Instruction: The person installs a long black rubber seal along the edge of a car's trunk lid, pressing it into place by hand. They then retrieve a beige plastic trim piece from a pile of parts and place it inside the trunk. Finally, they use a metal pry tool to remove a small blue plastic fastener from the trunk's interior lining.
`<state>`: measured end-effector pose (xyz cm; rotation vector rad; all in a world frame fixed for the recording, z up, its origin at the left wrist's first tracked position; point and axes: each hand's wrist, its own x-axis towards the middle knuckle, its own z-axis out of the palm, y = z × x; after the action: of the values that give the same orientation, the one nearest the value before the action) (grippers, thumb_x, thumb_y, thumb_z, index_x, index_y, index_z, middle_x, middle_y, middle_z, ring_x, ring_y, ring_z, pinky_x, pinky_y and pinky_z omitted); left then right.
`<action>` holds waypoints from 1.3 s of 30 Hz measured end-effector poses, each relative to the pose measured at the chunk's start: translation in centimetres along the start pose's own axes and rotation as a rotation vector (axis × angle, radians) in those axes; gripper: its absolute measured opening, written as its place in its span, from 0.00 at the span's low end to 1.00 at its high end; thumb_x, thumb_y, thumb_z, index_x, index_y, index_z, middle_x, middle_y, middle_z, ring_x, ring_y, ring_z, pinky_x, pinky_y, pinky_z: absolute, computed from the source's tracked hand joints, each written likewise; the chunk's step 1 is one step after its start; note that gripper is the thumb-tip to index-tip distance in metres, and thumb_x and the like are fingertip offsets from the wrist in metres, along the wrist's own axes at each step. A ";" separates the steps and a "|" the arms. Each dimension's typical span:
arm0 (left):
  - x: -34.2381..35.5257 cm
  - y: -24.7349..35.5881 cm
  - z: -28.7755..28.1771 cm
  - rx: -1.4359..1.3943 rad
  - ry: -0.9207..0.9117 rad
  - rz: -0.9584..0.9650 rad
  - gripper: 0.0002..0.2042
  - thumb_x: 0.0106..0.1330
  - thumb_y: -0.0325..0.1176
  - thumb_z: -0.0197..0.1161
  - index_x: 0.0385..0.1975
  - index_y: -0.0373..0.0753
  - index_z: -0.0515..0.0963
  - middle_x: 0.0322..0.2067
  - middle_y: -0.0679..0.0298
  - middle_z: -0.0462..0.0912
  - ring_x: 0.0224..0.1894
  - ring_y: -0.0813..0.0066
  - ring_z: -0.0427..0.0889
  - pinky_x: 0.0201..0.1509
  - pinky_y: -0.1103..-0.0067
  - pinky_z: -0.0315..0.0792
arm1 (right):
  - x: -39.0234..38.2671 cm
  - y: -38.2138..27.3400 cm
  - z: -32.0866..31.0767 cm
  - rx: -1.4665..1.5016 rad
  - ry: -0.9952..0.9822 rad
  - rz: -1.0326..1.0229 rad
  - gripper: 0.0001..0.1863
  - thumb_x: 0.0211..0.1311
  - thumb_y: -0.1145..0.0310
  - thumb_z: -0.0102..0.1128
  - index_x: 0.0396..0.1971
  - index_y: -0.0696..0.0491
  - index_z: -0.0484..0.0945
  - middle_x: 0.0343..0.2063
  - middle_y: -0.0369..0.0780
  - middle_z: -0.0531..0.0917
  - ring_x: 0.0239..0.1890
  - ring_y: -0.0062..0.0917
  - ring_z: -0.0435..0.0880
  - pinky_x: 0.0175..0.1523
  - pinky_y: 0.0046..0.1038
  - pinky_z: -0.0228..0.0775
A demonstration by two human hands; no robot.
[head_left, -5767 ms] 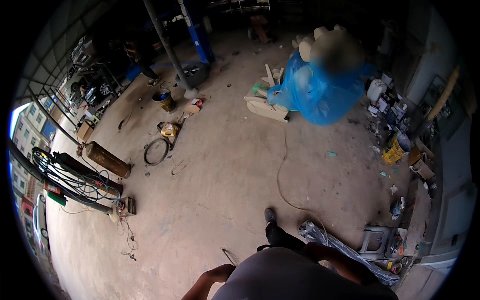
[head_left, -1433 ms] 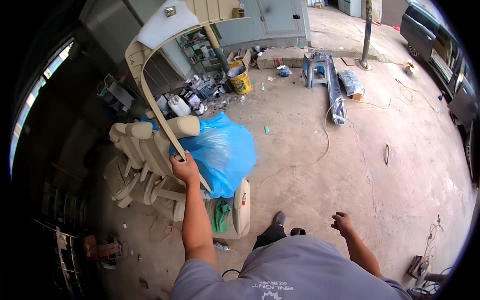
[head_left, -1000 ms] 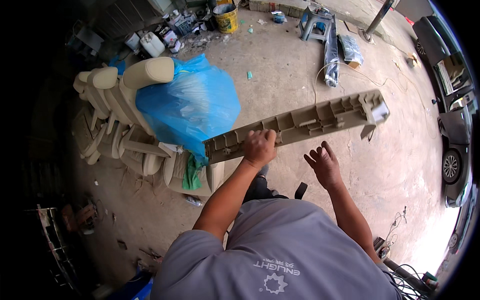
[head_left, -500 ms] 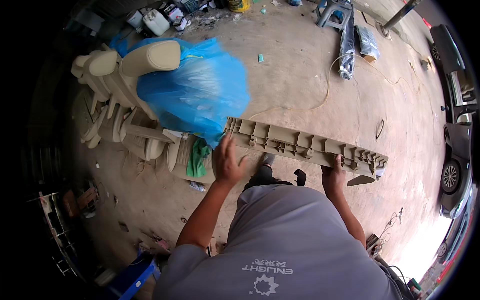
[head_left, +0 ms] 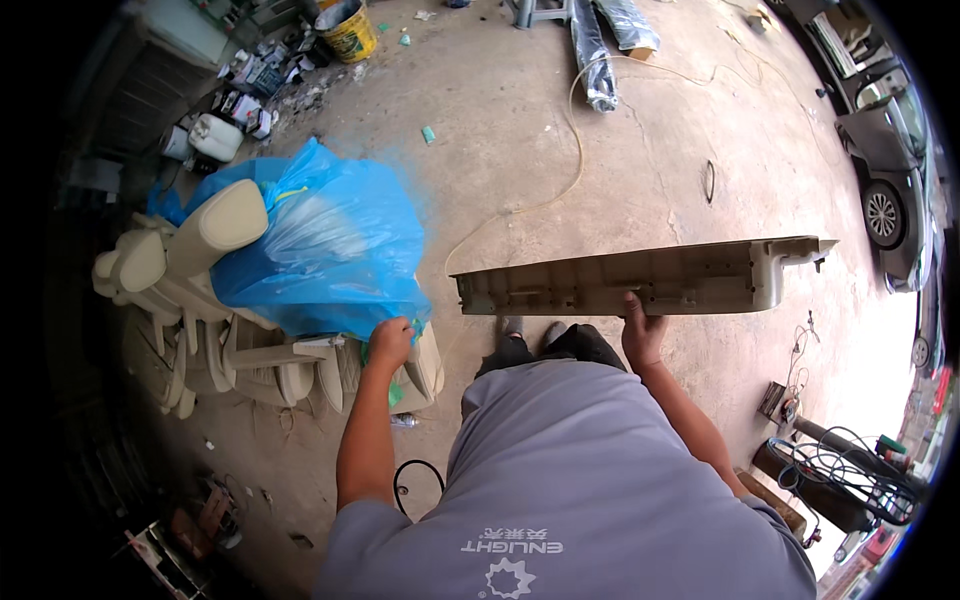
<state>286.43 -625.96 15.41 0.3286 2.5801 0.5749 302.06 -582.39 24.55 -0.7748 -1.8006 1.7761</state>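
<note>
My right hand (head_left: 642, 330) grips a long beige plastic trim panel (head_left: 610, 280), held level at waist height over the floor, its bracketed end to the right. My left hand (head_left: 390, 342) is closed at the lower edge of a crumpled blue plastic bag (head_left: 320, 240), apparently pinching it. The bag lies over cream car seats (head_left: 220, 225) piled at the left. A bit of green cloth (head_left: 396, 390) shows beside my left wrist, under the bag, mostly hidden.
A yellow bucket (head_left: 350, 38), jugs and cans (head_left: 215, 135) stand at the back left. Wrapped long items (head_left: 592, 70) and a hose (head_left: 575, 150) lie on the floor ahead. Parked cars (head_left: 885, 215) are at the right; gas cylinders with coiled cables (head_left: 830, 475) stand at lower right.
The panel has gone from my left hand to my right and tipped over, showing less of its ribbing. My left hand has moved left onto the bag. The view has turned slightly.
</note>
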 end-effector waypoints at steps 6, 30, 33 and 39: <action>3.0 2.0 -0.2 0.180 -0.246 -0.043 0.38 0.57 0.42 0.74 0.65 0.29 0.67 0.60 0.37 0.74 0.62 0.40 0.74 0.65 0.59 0.70 | 3.4 0.0 -4.8 -0.355 0.050 -0.181 0.12 0.64 0.74 0.65 0.47 0.59 0.80 0.42 0.45 0.85 0.45 0.37 0.83 0.52 0.36 0.74; 27.7 69.4 8.6 -0.419 -0.695 0.406 0.18 0.62 0.26 0.70 0.53 0.33 0.80 0.41 0.64 0.86 0.43 0.75 0.82 0.51 0.76 0.76 | 39.0 -8.8 -37.5 -0.145 0.039 0.159 0.57 0.59 0.32 0.65 0.67 0.71 0.62 0.60 0.64 0.74 0.58 0.48 0.81 0.60 0.39 0.75; 34.1 72.1 6.9 -0.332 -0.930 0.180 0.20 0.61 0.28 0.72 0.54 0.31 0.80 0.43 0.61 0.86 0.43 0.73 0.83 0.51 0.75 0.78 | 44.0 -6.6 -41.9 0.075 0.236 0.204 0.64 0.55 0.34 0.70 0.71 0.73 0.52 0.69 0.68 0.60 0.66 0.52 0.74 0.66 0.41 0.70; 47.5 79.6 10.0 -0.263 -1.350 0.045 0.27 0.57 0.32 0.76 0.56 0.29 0.79 0.45 0.58 0.87 0.44 0.68 0.86 0.52 0.71 0.80 | 56.2 -4.1 -50.9 0.639 0.388 0.129 0.37 0.65 0.56 0.70 0.69 0.48 0.61 0.61 0.36 0.72 0.63 0.26 0.73 0.67 0.37 0.66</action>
<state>260.62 -536.83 24.63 0.4624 1.1926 0.4460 296.82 -506.74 27.71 -0.8904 -0.8732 1.9529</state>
